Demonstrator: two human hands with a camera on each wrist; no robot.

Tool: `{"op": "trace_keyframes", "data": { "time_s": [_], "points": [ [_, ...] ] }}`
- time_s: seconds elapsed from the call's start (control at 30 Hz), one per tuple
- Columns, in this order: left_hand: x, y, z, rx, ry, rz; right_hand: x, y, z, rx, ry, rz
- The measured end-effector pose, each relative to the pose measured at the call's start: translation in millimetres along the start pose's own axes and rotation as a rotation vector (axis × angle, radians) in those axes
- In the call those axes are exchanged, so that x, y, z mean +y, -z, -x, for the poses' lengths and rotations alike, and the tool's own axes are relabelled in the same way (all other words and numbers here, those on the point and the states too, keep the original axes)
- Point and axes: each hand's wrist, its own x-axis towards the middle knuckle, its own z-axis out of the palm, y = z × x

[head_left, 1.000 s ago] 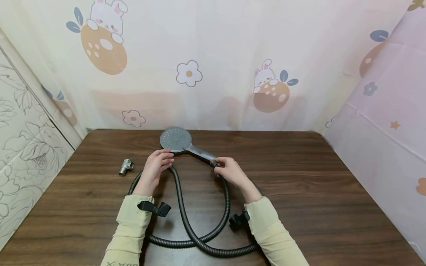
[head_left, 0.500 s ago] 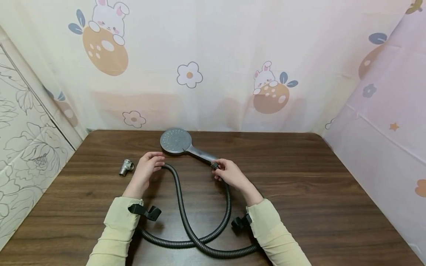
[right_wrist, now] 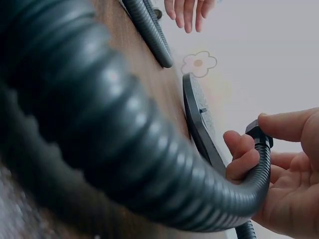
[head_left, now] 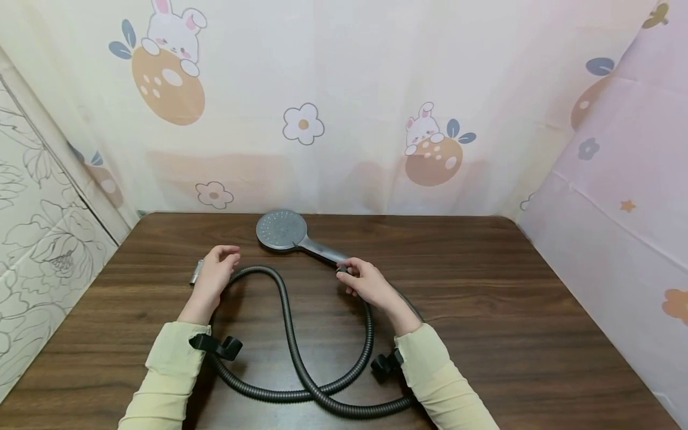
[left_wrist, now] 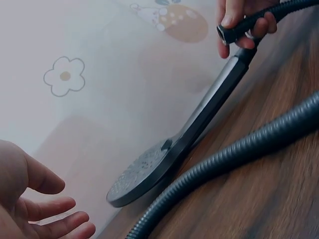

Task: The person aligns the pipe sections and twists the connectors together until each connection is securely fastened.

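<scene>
My right hand (head_left: 371,286) pinches the end nut (right_wrist: 256,130) of a black ribbed shower hose (head_left: 292,334), its open end showing in the left wrist view. Just beyond those fingers lies the handle of a grey shower head (head_left: 281,230), its nozzle face up on the table. My left hand (head_left: 214,272) holds nothing; its fingers are relaxed and slightly bent in the left wrist view (left_wrist: 47,199). It is over the left bend of the hose, close to a small chrome pipe fitting (head_left: 195,273), which it partly hides.
The hose loops and crosses itself on the brown wooden table (head_left: 510,298) between my forearms. A printed curtain (head_left: 355,89) hangs right behind the table's back edge. Black camera mounts (head_left: 217,345) stick out from both sleeves, low over the hose.
My left hand has moved left, away from the shower head and toward the chrome fitting, now partly covering it. The right hand stays at the handle's end, keeping hold of the hose nut.
</scene>
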Motion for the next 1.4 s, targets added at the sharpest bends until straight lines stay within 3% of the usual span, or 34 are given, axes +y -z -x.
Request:
{"op": "trace_keyframes", "data": {
  "time_s": [0.2,0.37,0.53,0.77,0.97,1.13,1.4],
  "points": [
    [-5.2,6.9,1.7,0.081,-0.025,-0.170,0,-1,1.6,0.004,-0.030,-0.016],
    [-7.0,12.0,2.5,0.136,-0.082,-0.304,0,-2,2.7,-0.016,-0.008,-0.019],
    [-9.0,18.8,0.9,0.182,-0.087,-0.379,0,-2,2.1,-0.030,0.004,-0.014],
    [-11.5,24.8,-5.7,0.133,-0.050,-0.447,2,0,-0.2,-0.022,-0.017,-0.003],
    [-15.5,30.4,-9.4,0.103,0.027,-0.486,-1,-1,1.3,-0.048,-0.022,-0.016],
    [-19.6,34.6,-13.6,0.099,0.039,-0.518,-22,1,13.8,-0.057,-0.036,-0.008],
    [-27.1,39.0,-17.4,0.057,0.033,-0.612,0,-4,1.0,-0.063,-0.029,0.001]
  ]
}}
